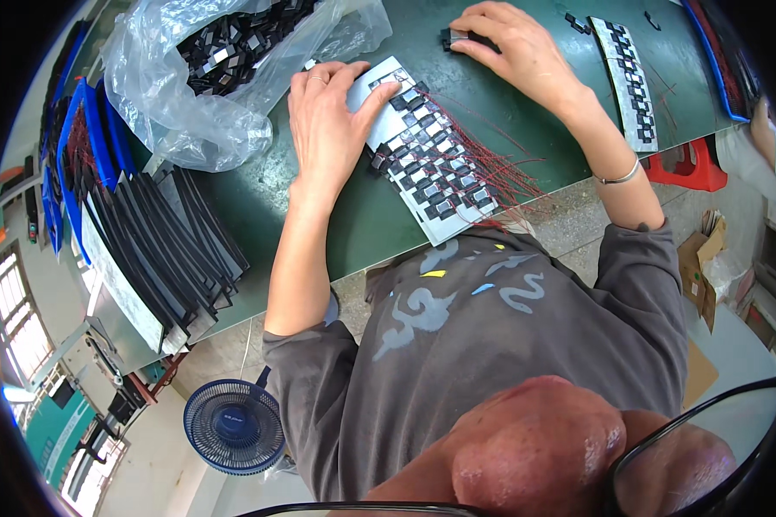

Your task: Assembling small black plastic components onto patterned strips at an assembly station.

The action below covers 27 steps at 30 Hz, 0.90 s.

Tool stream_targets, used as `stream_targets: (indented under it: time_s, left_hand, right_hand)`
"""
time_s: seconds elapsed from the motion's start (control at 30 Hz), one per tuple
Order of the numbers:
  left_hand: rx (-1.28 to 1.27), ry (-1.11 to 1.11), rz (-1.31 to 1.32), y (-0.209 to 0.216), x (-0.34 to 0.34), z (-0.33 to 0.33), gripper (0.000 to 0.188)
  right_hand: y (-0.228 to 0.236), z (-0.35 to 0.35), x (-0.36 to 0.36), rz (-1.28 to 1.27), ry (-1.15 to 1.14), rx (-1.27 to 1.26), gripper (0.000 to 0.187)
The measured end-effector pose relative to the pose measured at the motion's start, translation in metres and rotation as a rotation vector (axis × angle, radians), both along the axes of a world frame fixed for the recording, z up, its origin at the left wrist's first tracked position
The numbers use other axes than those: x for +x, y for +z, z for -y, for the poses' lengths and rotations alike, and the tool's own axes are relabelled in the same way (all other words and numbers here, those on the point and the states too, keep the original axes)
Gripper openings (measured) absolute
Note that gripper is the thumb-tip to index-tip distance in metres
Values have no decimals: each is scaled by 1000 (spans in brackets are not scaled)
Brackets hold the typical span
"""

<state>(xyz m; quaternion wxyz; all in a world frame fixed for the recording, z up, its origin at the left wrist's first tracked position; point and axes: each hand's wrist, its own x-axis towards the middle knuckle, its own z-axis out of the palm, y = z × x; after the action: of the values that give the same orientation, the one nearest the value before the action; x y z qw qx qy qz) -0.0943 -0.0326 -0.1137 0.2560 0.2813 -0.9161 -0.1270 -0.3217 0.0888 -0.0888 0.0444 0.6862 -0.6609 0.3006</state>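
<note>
A light grey foam-like strip (pixel 391 76) lies slanted on the green table, with rows of small black square parts (pixel 444 170) on it. Thin red wires (pixel 500 183) fan out from its right side. My left hand (pixel 329 116) grips the strip's far end, thumb across its face and fingers bent at the left edge. Farther right, my right hand (pixel 519 50) is closed around small black blocks (pixel 459 40) just at the table surface; its fingers partly hide them. One more black part (pixel 379 158) sits against the strip's left edge.
A clear plastic bag (pixel 159 103) full of black parts stands at far left. Near it are stacked dark strips (pixel 177 250) and blue bins (pixel 103 138). At right lies another filled strip (pixel 627 82), with a red stool (pixel 688 168) below. A blue fan (pixel 234 426) stands lower left.
</note>
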Motion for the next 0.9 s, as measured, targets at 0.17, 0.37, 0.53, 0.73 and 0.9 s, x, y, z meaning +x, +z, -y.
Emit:
stream_targets:
  time_s: [0.17, 0.37, 0.53, 0.73, 0.9]
  left_hand:
    - [170, -20, -106, 0, 1, 8, 25]
    - [930, -36, -464, 19, -3, -15, 19]
    - [1166, -110, -554, 23, 2, -19, 18]
    - [1204, -148, -534, 32, 4, -22, 27]
    - [1191, -144, -537, 34, 4, -24, 26]
  right_hand:
    - [-3, 1, 9, 35, 5, 7, 15]
    - [-1, 14, 42, 244, 110, 54, 25]
    - [-11, 26, 59, 387, 184, 92, 29]
    - [-6, 26, 57, 497, 90, -63, 25]
    - [-12, 25, 57, 660, 188, 147, 36]
